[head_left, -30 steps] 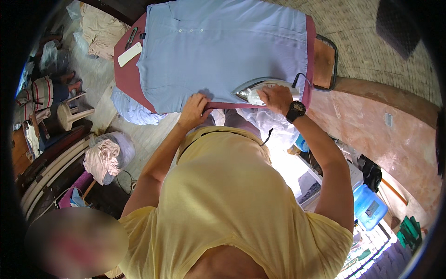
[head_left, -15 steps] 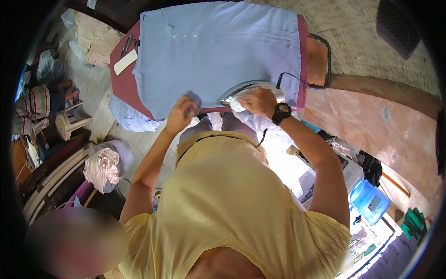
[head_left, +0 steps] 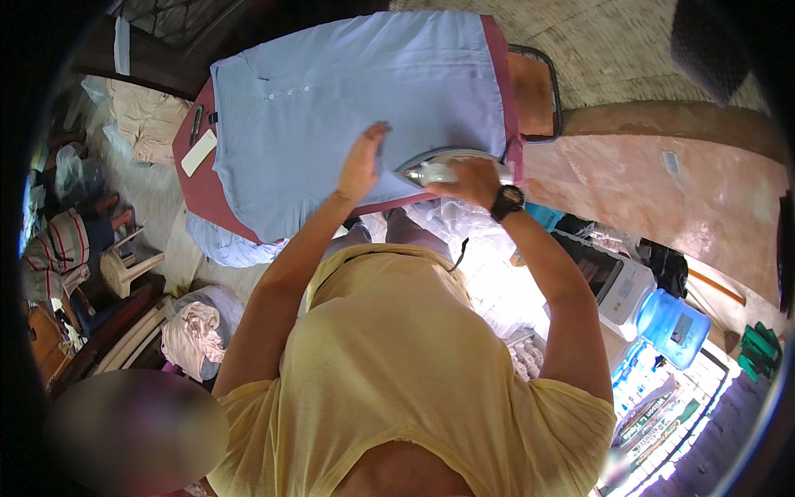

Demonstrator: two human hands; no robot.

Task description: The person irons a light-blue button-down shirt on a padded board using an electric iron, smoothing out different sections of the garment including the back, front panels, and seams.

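A light blue shirt (head_left: 331,124) with small white buttons lies spread over a maroon ironing board (head_left: 192,195). My right hand (head_left: 470,182), below a dark wristwatch (head_left: 508,201), is wrapped round the handle of a clothes iron (head_left: 426,170). The iron rests on the shirt near the board's close edge, its tip toward the left. To the left of that tip, my left hand (head_left: 361,164) is stretched out over the shirt with nothing in it. Its fingers are slightly blurred; whether they touch the cloth I cannot tell.
On the board's left end lie a white rectangular object (head_left: 199,153) and a dark slim tool (head_left: 196,124). More blue cloth (head_left: 228,242) hangs beneath. A wooden stool (head_left: 124,263) stands at left, a blue water jug (head_left: 675,327) at right. Beige cloth (head_left: 145,120) is piled far left.
My left hand has moved away from the near edge, farther over the shirt, its fingers straightened. The right hand still holds the iron near the close edge. The whole view has shifted slightly.
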